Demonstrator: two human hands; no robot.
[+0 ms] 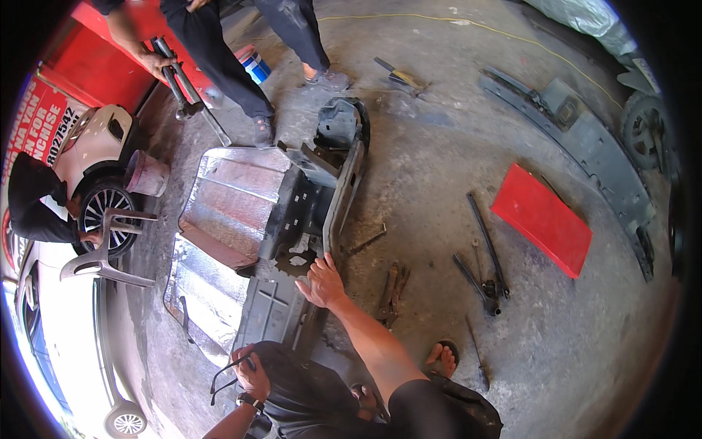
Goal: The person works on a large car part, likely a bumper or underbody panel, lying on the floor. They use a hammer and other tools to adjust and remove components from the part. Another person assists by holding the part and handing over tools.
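Note:
A large dark grey car body panel lies on the floor before me, with a raised curved rail along its right side. My right hand grips the near end of that rail, thumb toward the inner side. Low in the view, by my dark-clothed knee, my left hand is closed around black-framed eyeglasses whose frame sticks out to the left. Shiny silver foil sheeting spreads under and left of the panel. A torn hole edge and pale scraps show near my right fingers.
Long dark tools, a red flat box and a grey bumper-like beam lie right. A standing person holds long-handled metal tools across the panel. Another person crouches by a car wheel, near a plastic chair and bucket.

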